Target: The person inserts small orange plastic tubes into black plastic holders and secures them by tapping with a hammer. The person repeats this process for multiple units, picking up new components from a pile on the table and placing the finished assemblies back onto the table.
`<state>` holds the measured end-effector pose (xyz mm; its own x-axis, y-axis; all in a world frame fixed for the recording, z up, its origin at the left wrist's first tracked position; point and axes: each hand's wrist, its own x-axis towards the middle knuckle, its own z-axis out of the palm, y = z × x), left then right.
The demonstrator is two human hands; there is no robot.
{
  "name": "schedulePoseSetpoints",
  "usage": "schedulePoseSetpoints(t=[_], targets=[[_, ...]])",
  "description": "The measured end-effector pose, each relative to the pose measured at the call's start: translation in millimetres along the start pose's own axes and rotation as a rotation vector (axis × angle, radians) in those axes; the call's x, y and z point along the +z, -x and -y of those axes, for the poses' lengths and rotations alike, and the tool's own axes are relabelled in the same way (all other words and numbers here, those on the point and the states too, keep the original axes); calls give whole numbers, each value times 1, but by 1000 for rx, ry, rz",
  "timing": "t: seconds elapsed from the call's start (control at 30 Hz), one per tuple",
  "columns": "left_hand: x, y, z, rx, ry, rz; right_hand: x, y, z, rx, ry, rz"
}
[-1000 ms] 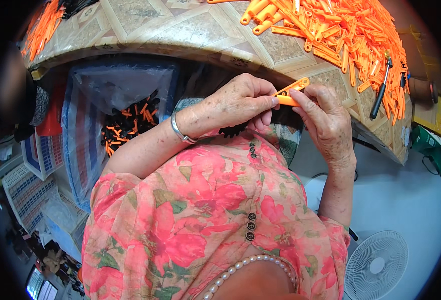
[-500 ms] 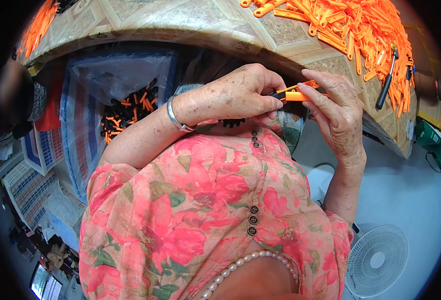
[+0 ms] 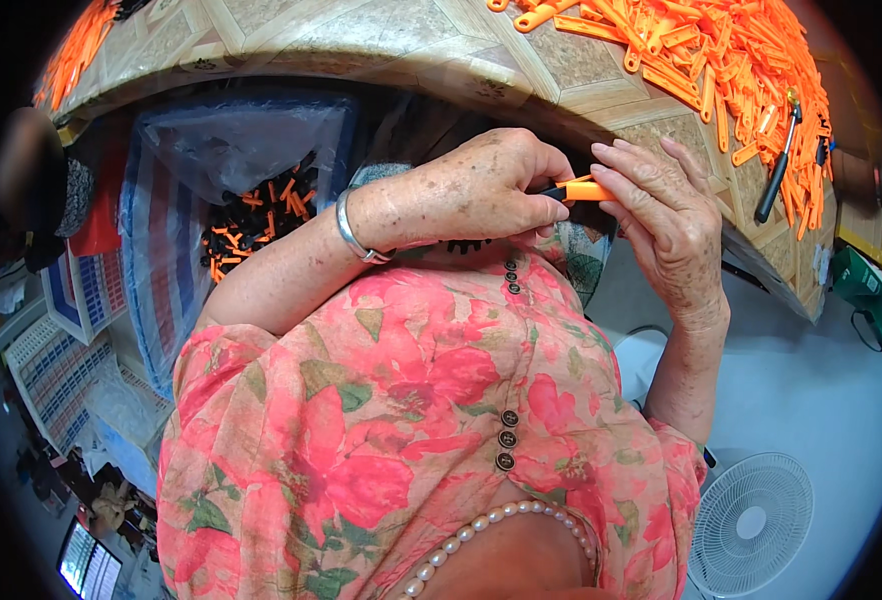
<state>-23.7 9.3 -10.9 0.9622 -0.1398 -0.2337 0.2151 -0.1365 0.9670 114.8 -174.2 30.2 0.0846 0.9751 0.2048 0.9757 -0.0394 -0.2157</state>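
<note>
In front of my chest, my left hand is closed on a black plastic piece, gripped between thumb and fingers. A black toothed edge shows just under that hand; whether it belongs to the same piece I cannot tell. My right hand is closed on an orange plastic handle, its fingertips over the far end. The handle's left end meets the black piece, in line with it. My right fingers hide the rest of the handle.
A large heap of orange plastic handles lies on the patterned table, with a black-handled tool beside it. Left of me, a plastic-lined blue bin holds black-and-orange pieces. A white fan stands at lower right.
The orange parts, spread apart half a second ago, now lie close together against the black piece. My right fingers have shifted slightly left and lie straighter over the handle.
</note>
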Motion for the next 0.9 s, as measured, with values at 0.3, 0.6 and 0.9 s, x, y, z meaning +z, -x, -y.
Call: schedulePoseSetpoints(t=[0.3,0.6,0.9], targets=[[1,1,3,-4,26,17,9,2,3,-16,-15,-43],[5,1,2,165,-232,-151,12,3,6,-12,10,-53],[5,2,2,336,-485,-212,8,5,8,175,-308,-76]])
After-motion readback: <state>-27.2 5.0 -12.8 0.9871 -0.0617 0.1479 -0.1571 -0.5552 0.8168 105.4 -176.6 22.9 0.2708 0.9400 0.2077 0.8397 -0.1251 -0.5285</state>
